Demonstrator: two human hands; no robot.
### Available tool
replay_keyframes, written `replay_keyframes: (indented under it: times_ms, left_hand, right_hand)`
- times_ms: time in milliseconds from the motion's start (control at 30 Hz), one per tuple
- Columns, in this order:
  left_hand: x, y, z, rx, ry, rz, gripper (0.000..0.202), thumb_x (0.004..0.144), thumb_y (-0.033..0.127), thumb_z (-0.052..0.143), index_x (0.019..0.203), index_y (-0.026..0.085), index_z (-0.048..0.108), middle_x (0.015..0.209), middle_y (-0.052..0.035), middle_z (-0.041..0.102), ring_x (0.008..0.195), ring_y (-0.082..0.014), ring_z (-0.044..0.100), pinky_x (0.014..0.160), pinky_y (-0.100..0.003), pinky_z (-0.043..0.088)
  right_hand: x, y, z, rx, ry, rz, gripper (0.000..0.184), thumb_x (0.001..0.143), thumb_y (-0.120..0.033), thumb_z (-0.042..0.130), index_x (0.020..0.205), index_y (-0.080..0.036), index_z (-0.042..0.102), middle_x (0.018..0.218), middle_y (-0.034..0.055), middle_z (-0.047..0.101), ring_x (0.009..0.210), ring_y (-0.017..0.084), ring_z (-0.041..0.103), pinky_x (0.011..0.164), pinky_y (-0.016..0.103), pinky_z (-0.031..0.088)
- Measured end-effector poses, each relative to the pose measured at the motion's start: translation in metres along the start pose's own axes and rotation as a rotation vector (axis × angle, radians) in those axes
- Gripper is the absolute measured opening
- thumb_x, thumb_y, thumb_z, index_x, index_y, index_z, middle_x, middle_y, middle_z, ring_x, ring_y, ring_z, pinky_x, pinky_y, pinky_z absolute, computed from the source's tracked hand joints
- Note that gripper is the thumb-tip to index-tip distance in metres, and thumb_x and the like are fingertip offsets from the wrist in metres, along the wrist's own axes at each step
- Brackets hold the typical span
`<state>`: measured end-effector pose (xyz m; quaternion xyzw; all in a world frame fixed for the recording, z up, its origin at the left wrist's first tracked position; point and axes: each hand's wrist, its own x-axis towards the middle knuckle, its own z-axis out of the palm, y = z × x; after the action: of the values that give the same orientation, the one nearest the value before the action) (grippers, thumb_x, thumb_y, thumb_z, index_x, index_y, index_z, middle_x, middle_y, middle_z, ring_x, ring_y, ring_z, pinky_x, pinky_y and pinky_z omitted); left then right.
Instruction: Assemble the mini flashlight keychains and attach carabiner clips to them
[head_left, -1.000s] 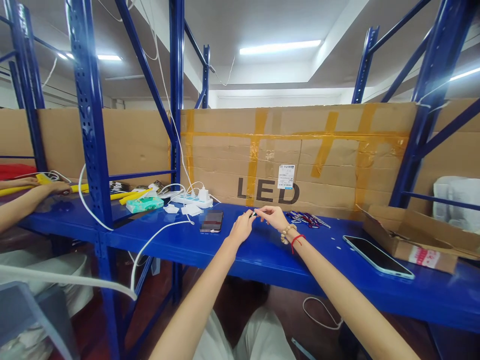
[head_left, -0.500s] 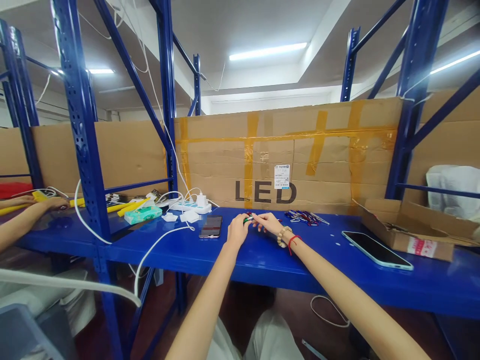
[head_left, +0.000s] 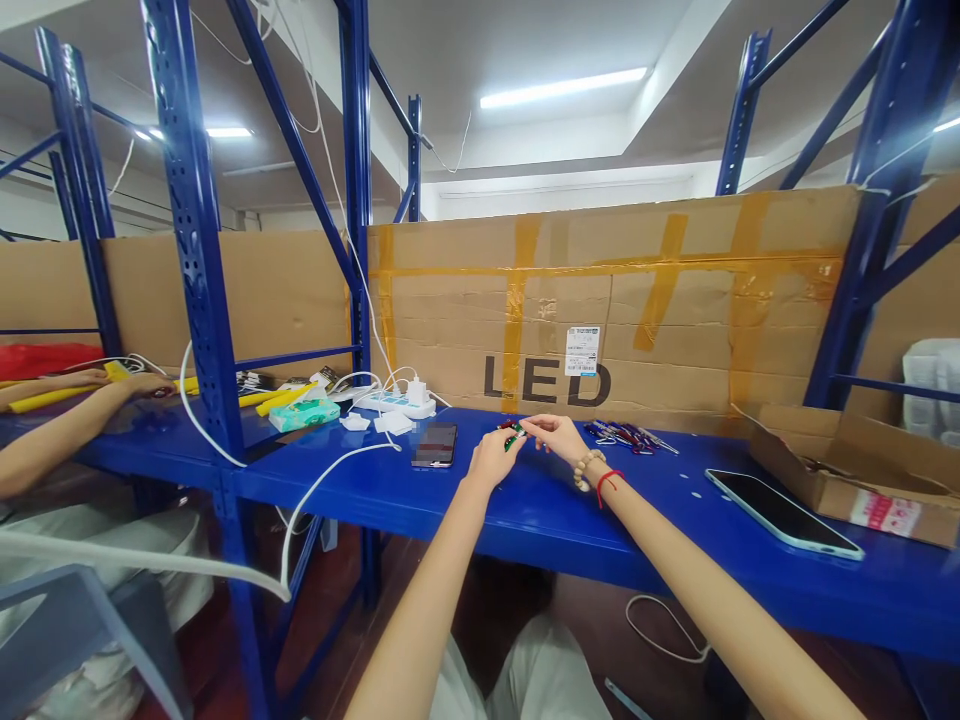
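Note:
My left hand is closed around a small shiny green object, held just above the blue shelf. A dark red bit shows beside it. Its exact kind is too small to tell. My right hand meets it from the right, thumb and forefinger pinched at the object's upper end, the other fingers curled beneath. Right of my hands lies a loose pile of small slim items, dark red, blue and silvery. A dark phone rests to the left of my left hand.
A phone in a pale green case and an open cardboard box are at the right. Farther left are a power strip, a tissue pack and a white cable. Beyond the post, a co-worker's arms handle yellow strips.
The view has swung slightly left, so things appear farther right. The green object is tilted more upright between my hands, and my right fingers have shifted to its upper end.

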<state>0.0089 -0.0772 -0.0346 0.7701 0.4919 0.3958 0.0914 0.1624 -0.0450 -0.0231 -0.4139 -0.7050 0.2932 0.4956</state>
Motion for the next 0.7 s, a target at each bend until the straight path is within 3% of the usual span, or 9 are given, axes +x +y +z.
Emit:
replay_keyframes:
  times_ms: [133,433,700]
  left_hand:
    - [-0.0013,0.0015,-0.0013,-0.012,-0.011,-0.001,0.028,0.087,0.038,0.044,0.094,0.023,0.066,0.095,-0.006,0.069,0.088,-0.0238,0.062,0.07,-0.029,0.046]
    - [-0.0032,0.0024,-0.0039,-0.062,-0.002,-0.008,0.029,0.09,0.035,0.038,0.111,0.026,0.056,0.084,-0.0035,0.067,0.079,-0.0194,0.062,0.067,-0.027,0.046]
    - [-0.0022,0.0005,-0.0028,-0.058,-0.033,0.02,0.022,0.087,0.031,0.045,0.104,0.024,0.058,0.076,-0.0016,0.065,0.075,-0.0188,0.062,0.066,-0.027,0.046]
  right_hand:
    - [-0.0026,-0.0025,-0.001,0.029,-0.016,0.017,0.043,0.063,-0.054,0.066,0.077,-0.013,0.07,0.064,0.004,0.063,0.046,0.007,0.047,0.037,0.019,0.033]
    - [-0.0049,-0.0027,-0.0012,0.083,-0.105,0.064,0.046,0.062,-0.048,0.069,0.096,-0.017,0.07,0.08,0.0057,0.067,0.055,0.008,0.051,0.041,0.017,0.036]
    - [-0.0047,-0.0019,-0.0007,0.06,-0.086,0.06,0.044,0.06,-0.048,0.071,0.087,-0.015,0.071,0.078,0.006,0.067,0.052,0.007,0.049,0.04,0.018,0.035]
